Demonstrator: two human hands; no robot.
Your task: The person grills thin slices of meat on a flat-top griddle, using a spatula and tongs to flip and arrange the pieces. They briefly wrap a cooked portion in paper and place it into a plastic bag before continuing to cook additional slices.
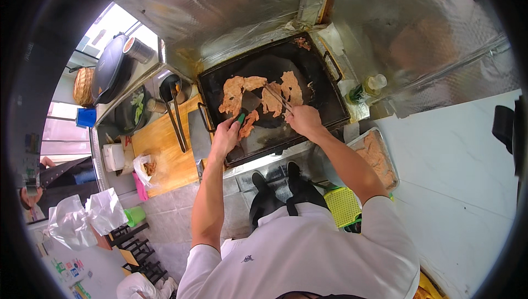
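My left hand grips the green handle of a scraper; its metal blade lies low over the black griddle. My right hand is closed on thin metal tongs or chopsticks, their tips at the flattened meat. One large piece of meat spreads at the left of the griddle, with a second piece right of the tips. A smaller strip rests beside the scraper. Brown scraps sit in the far corner.
Left of the griddle, a wooden board carries black-handled utensils and a bag of food. An oil bottle stands right. A metal tray of raw-looking meat is near my right arm. Another person is at far left.
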